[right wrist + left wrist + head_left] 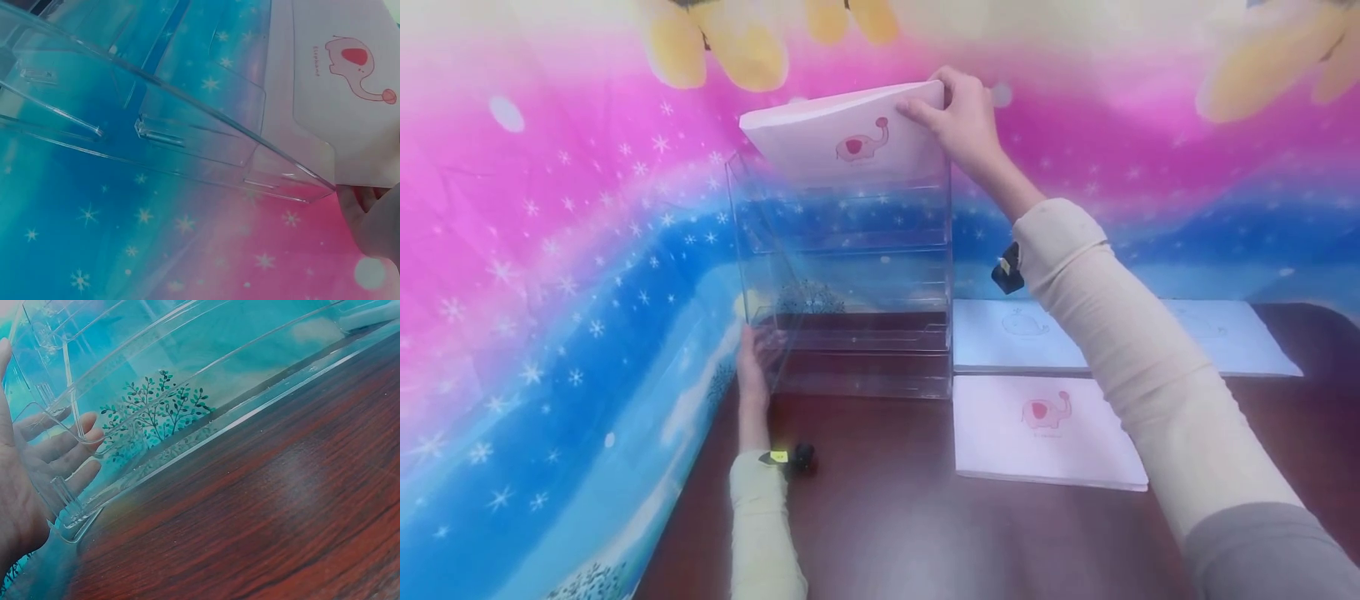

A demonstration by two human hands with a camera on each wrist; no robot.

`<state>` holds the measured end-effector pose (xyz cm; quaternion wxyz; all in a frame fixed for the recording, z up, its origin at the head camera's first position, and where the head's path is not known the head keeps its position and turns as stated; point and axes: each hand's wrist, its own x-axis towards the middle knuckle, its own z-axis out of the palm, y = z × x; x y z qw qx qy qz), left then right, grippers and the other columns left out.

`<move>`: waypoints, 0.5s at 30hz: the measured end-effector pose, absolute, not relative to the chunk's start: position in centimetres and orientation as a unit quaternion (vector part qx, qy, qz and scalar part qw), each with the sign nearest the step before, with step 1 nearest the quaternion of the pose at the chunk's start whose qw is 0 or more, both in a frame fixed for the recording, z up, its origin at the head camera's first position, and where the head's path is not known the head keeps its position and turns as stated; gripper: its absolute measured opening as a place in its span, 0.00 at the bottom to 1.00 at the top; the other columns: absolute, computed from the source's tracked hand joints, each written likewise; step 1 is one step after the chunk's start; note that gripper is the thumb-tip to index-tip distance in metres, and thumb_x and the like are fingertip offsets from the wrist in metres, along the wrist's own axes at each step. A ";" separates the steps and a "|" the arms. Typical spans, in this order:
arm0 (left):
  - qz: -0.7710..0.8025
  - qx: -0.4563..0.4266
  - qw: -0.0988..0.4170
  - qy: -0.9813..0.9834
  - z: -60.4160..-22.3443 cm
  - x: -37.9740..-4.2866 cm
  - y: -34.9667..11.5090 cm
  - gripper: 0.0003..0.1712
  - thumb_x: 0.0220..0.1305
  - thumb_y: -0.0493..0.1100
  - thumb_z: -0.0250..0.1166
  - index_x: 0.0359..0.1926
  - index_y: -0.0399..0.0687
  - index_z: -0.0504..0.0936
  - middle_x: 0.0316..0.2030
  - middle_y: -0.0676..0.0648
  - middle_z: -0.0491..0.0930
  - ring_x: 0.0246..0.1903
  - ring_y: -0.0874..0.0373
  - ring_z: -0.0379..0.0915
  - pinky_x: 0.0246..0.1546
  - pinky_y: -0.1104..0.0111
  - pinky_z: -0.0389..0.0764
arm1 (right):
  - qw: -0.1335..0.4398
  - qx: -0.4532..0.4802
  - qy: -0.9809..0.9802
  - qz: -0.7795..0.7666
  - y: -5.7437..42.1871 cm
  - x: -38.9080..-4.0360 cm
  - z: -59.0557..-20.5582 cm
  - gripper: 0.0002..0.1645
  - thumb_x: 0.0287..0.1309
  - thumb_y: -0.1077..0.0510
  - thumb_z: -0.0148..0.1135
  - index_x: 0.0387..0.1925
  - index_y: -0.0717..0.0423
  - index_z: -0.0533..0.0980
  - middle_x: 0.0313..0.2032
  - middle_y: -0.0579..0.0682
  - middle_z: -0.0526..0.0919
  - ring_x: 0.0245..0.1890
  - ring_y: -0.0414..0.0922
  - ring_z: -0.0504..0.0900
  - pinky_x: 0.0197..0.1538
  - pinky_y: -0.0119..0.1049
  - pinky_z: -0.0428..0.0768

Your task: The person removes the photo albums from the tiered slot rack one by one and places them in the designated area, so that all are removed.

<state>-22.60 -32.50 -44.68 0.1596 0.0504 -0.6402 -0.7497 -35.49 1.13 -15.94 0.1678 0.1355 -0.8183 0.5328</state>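
Note:
A clear plastic tiered display rack [859, 340] stands upright on the table. At its top, my right hand [968, 121] pinches the right end of a white booklet [808, 137] printed with a pink elephant, thumb on the front cover. The booklet's lower part sits behind the rack's clear top front panel, as the right wrist view shows around the booklet [312, 100]. Low on the rack's left side is my left hand [752, 367]. Its fingers are spread and fairly straight against the clear side wall, seen through the plastic in the left wrist view.
Right of the rack, another pink elephant booklet [992, 442] lies flat on the dark wooden table [880, 517]. Behind it lie a whale booklet [981, 337] and another pale booklet [1255, 342], partly hidden by my right sleeve. A colourful snowflake-patterned backdrop [587, 275] hangs close behind and left.

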 end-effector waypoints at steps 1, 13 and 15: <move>-0.748 0.054 0.157 -0.642 -44.6 -22.5 -32.5 0.41 0.84 0.60 0.36 0.68 0.23 0.65 0.61 0.23 0.72 0.64 0.28 0.65 0.71 0.47 0.65 | 0.163 0.134 -0.818 0.536 1.1 -35.6 -15.9 0.17 0.63 0.44 0.73 0.42 0.50 0.78 0.42 0.48 0.85 0.45 0.42 0.85 0.50 0.33 0.82; -0.742 0.075 0.179 -0.642 -47.3 -24.1 -33.3 0.47 0.78 0.71 0.41 0.65 0.30 0.72 0.59 0.27 0.76 0.61 0.34 0.71 0.68 0.52 0.70 | 0.133 0.131 -0.867 0.461 1.6 -36.2 -16.0 0.24 0.66 0.52 0.72 0.60 0.56 0.83 0.55 0.52 0.87 0.54 0.44 0.86 0.56 0.32 0.82; -0.741 0.072 0.177 -0.644 -47.1 -24.1 -33.3 0.48 0.78 0.72 0.41 0.66 0.30 0.71 0.60 0.27 0.75 0.61 0.35 0.71 0.68 0.52 0.70 | 0.140 0.129 -0.872 0.452 1.5 -36.2 -15.9 0.24 0.66 0.52 0.72 0.60 0.56 0.82 0.55 0.52 0.87 0.54 0.44 0.86 0.56 0.32 0.82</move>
